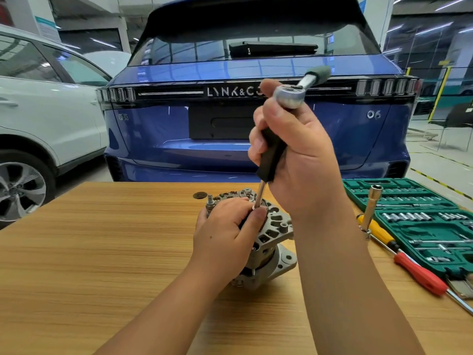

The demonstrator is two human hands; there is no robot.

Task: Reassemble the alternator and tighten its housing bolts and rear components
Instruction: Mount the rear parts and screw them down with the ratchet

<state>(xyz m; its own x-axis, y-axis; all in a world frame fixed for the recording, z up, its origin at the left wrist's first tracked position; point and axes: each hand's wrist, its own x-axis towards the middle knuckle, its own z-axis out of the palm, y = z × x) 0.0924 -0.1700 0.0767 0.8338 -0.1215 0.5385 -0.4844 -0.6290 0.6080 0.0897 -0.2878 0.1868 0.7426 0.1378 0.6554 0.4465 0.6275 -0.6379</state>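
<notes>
Alternator (271, 242), ribbed cast-alum. housing, sits lower centre of frame on wood-grain table (102, 252). Left hand (225, 234) curled over its top, fingers pinching at driver shaft. Right hand (297, 160) wrapped round black-handled driver (271, 152), centre frame, chrome ratchet (291, 94) on top. Green socket case (419, 226) at right edge.
</notes>
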